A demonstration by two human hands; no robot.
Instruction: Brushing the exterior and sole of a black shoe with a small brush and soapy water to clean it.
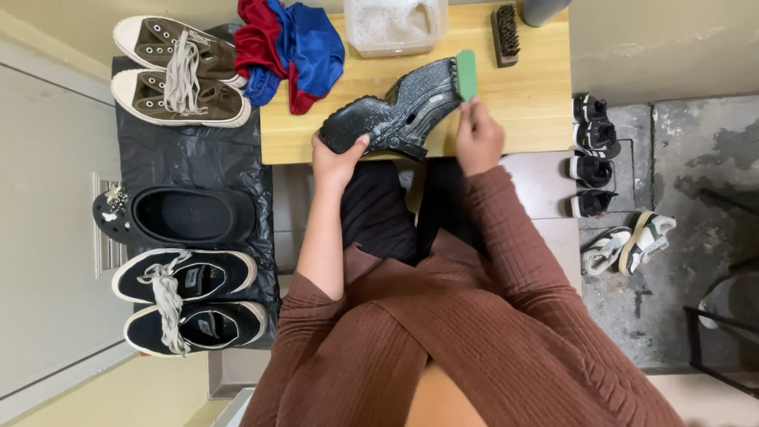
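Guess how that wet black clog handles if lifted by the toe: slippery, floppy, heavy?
The black clog glistens with suds, so it is probably slick. It keeps its moulded shape while the left hand grips only the toe end, so likely stiff and fairly light. The right hand presses a green sponge against its heel.

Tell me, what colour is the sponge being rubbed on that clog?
Green. The sponge, in the right hand, shows best in the head view.
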